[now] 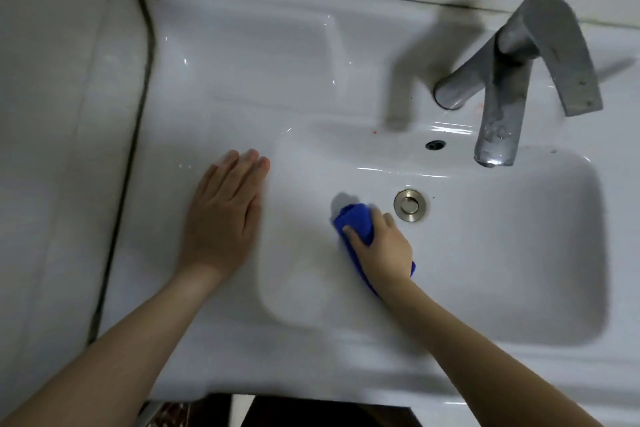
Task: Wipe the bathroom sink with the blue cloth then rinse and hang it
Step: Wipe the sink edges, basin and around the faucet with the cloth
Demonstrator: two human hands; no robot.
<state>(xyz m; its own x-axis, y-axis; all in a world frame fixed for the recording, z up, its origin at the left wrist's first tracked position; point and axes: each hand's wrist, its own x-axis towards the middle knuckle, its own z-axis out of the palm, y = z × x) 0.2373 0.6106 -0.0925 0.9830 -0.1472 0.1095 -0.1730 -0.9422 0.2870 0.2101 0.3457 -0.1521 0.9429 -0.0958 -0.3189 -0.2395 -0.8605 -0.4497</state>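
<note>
Wall [62, 115]: pale, smooth tiled surface at far left, meeting the sink along a dark, grimy seam.
Sink [242, 56]: white glazed ceramic, glossy with light glints; a flat ledge with a shallow rectangular recess at left, a rounded-rectangle basin at right.
Left hand [221, 215]: open, palm down, fingers straight and together, resting flat on the ledge just left of the basin's rim; holds nothing.
Cloth [355, 222]: blue, soft and napped, bunched into a thick fold; lies inside the basin on its left part, near the drain.
Right hand [379, 250]: gripping the cloth, fingers curled over the top of it, thumb lying across the blue fabric, pressing it onto the basin floor.
Drain [409, 205]: round brushed-metal stopper in a ring, just beside the right hand's fingertips, apart from the cloth.
Overflow [435, 144]: small dark oval hole in the basin's back wall.
Tap [512, 80]: dull grey metal, spotted with deposits; angular flat-sided spout reaching over the basin, broad bent lever above it.
</note>
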